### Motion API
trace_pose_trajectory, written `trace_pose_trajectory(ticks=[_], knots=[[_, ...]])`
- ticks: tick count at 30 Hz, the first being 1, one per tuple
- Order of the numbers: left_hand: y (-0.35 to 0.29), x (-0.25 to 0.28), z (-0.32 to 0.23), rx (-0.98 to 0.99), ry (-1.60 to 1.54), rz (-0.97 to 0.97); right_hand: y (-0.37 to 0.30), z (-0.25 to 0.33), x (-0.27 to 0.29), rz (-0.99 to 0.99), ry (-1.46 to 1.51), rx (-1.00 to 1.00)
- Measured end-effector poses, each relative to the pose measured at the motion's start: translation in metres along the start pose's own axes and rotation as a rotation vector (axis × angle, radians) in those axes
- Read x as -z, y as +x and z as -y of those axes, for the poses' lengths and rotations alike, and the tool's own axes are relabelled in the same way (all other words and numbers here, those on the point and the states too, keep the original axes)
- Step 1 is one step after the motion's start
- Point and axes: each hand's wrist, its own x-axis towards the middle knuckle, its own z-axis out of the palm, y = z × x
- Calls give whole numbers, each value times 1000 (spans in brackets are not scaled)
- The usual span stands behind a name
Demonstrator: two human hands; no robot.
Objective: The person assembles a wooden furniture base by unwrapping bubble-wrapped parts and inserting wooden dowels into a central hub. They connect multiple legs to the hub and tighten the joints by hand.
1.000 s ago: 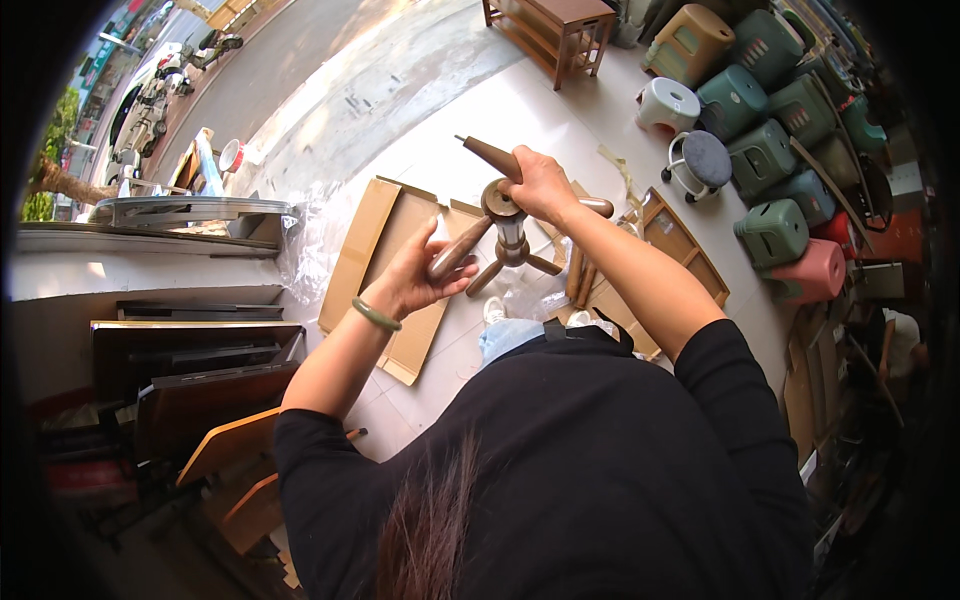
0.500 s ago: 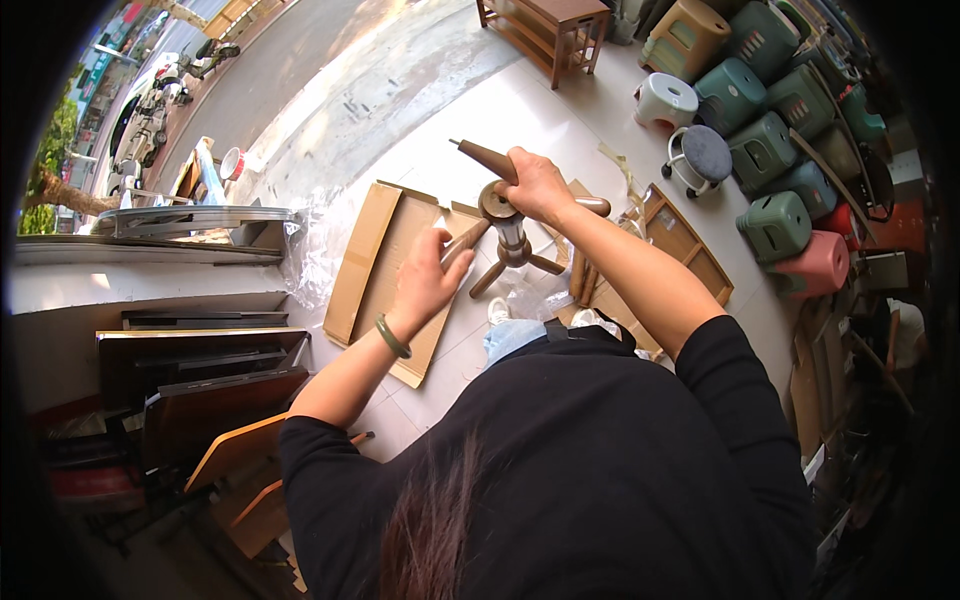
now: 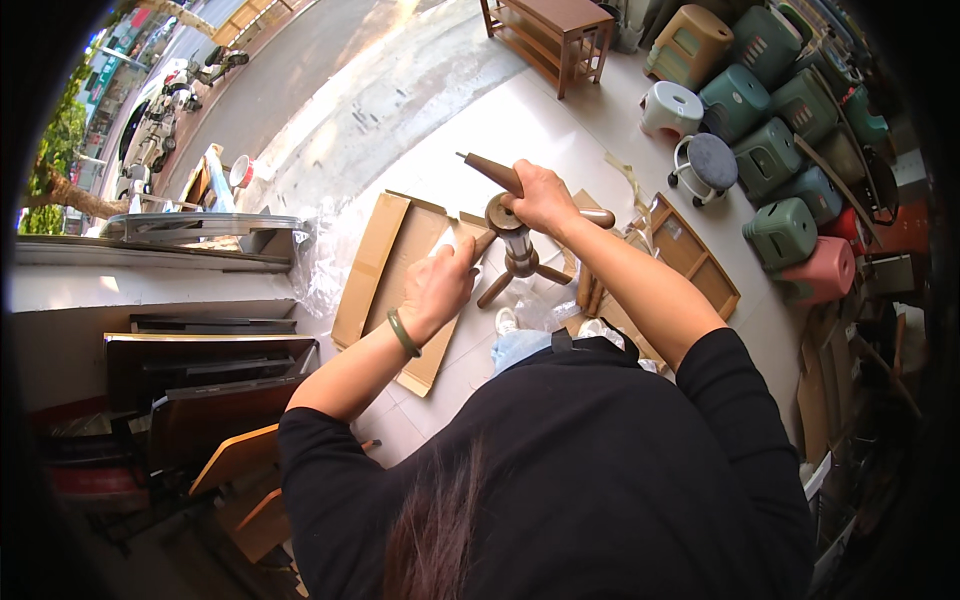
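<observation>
A brown wooden stand (image 3: pixel 517 247) with a round top and splayed lower legs (image 3: pixel 553 273) stands in front of me. My right hand (image 3: pixel 545 200) is closed at its top, around a tapered wooden leg (image 3: pixel 490 172) that points to the far left and ends in a thin dark tip. To the right of that hand, another rounded wooden piece (image 3: pixel 598 217) sticks out. My left hand (image 3: pixel 440 285), below a green bangle, is closed around a wooden piece (image 3: pixel 484 243) beside the top. How the pieces join is hidden by my fingers.
Opened cardboard (image 3: pixel 368 262) and clear plastic wrap (image 3: pixel 318 250) lie to the left. A framed wooden panel (image 3: pixel 690 250) lies at right. Beyond are a wheeled stool (image 3: pixel 708 162), stacked plastic stools (image 3: pixel 735 100) and a wooden rack (image 3: pixel 560 30). Boards (image 3: pixel 210 350) lean at near left.
My left hand has moved right and its loosely spread fingers have closed around the wooden piece beside the stand's top. My right hand keeps its hold on the tapered leg.
</observation>
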Motion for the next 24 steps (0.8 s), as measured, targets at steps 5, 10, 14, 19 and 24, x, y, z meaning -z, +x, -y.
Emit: trace_pose_trajectory(ticks=[5,10,14,19,24], knots=[[-1,-5,13,313,-795,58,-1,1,2,-25,-21,40],[5,-12,44,928,-2155,582,-1,0,0,-5,-5,16],[-1,-29,33,876,-2599,801,0,1,0,-20,-10,24],[0,-12,25,519,-2414,838,-2,2,0,-13,-18,24],[-8,7,-2,-20,23,-33,-2,2,0,-10,1,32]])
